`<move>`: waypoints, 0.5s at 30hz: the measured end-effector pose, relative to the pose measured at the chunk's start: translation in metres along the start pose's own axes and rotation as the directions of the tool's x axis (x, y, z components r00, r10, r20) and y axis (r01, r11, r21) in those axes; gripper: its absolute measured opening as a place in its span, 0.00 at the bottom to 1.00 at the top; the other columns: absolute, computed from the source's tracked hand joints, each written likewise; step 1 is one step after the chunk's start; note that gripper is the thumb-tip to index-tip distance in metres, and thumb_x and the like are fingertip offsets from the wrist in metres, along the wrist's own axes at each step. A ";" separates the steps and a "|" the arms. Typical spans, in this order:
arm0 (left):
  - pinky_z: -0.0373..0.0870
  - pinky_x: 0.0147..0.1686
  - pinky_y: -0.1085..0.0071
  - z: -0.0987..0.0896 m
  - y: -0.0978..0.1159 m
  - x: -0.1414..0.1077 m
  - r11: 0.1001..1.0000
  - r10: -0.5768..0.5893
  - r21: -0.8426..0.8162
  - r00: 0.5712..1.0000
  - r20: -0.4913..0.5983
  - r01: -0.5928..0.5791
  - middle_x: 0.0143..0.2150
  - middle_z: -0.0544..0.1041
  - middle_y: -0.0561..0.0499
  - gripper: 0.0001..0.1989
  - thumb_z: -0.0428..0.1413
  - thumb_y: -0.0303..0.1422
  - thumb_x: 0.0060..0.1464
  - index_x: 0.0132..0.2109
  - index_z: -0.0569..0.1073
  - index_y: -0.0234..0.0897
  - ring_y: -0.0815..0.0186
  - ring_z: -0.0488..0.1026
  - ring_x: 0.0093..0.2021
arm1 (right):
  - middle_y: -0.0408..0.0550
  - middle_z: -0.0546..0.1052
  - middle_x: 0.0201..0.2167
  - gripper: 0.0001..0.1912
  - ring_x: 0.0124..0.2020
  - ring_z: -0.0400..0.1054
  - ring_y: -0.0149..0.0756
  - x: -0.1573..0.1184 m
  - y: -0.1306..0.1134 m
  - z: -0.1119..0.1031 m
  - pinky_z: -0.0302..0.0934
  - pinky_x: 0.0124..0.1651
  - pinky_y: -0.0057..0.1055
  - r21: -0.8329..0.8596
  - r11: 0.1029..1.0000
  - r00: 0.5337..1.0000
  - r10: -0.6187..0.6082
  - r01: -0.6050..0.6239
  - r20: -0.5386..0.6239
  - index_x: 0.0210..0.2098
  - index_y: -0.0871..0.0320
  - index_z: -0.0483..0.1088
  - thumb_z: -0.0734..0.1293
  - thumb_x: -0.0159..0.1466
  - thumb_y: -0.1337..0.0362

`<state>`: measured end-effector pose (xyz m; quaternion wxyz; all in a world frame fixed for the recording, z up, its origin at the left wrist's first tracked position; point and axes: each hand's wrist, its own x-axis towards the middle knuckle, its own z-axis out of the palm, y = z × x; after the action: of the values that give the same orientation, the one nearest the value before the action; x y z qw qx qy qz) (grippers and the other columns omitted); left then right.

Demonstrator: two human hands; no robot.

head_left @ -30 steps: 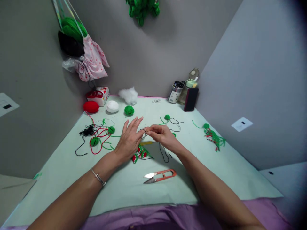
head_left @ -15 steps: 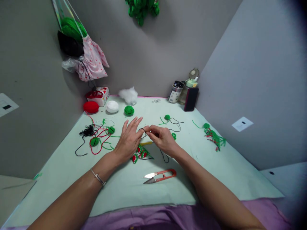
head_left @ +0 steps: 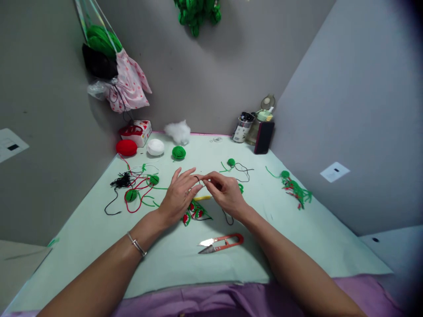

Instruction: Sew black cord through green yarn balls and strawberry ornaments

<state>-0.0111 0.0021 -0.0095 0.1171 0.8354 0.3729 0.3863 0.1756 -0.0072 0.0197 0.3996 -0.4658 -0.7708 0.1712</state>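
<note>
Black yarn [head_left: 197, 178] runs over the index finger of my left hand [head_left: 178, 193], whose other fingers stretch forward and whose thumb comes up toward that finger. My right hand [head_left: 228, 191] pinches the same yarn between thumb and fingertips, right beside the left fingertips. Small red, white and green crocheted pieces [head_left: 197, 214] lie beneath my hands, partly covered by the left one. A slim yellow handle [head_left: 202, 198] rests between the hands, its end hidden by the right. Orange-handled thread snips [head_left: 235, 239] lie nearer me, blades pointing left.
Red [head_left: 126, 147], white [head_left: 155, 147] and green [head_left: 179, 152] yarn balls stand at the back left, near white stuffing [head_left: 178, 132]. Tangled black yarn [head_left: 122, 180] lies left. A phone [head_left: 264, 138] leans at the back right. Green-and-red pieces [head_left: 297, 189] lie right.
My left thumb has risen toward the index finger, and the left fingers have lowered slightly. The black yarn now curves over the index finger; my right hand still pinches it.
</note>
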 end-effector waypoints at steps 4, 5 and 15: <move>0.51 0.69 0.45 0.003 0.000 -0.001 0.996 -0.009 -0.090 0.995 -0.097 0.000 0.47 0.82 0.47 0.11 0.49 0.36 0.68 0.47 0.75 0.39 0.61 0.76 0.53 | 0.39 0.67 0.19 0.09 0.20 0.55 0.27 -0.001 -0.001 0.000 0.51 0.28 0.26 0.021 1.000 1.000 0.009 -0.009 -0.022 0.37 0.58 0.75 0.64 0.68 0.62; 0.51 0.69 0.45 0.003 0.000 -0.001 0.995 -0.010 -0.099 0.995 -0.101 -0.001 0.45 0.82 0.49 0.10 0.48 0.34 0.68 0.46 0.74 0.39 0.63 0.78 0.49 | 0.39 0.67 0.19 0.09 0.20 0.55 0.27 -0.001 -0.001 0.000 0.51 0.28 0.26 0.026 1.000 1.000 0.010 -0.010 -0.025 0.37 0.58 0.75 0.64 0.68 0.62; 0.63 0.62 0.52 0.000 -0.002 -0.001 0.996 0.078 0.049 0.997 -0.011 -0.077 0.31 0.75 0.54 0.15 0.42 0.25 0.66 0.44 0.74 0.38 0.67 0.75 0.36 | 0.37 0.64 0.19 0.11 0.20 0.52 0.27 -0.003 -0.005 0.001 0.50 0.28 0.26 0.058 0.998 1.000 -0.002 0.000 0.020 0.43 0.57 0.77 0.63 0.68 0.64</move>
<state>-0.0130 0.0032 -0.0107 0.0791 0.8495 0.3503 0.3866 0.1727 -0.0121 0.0211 0.4051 -0.4520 -0.7698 0.1978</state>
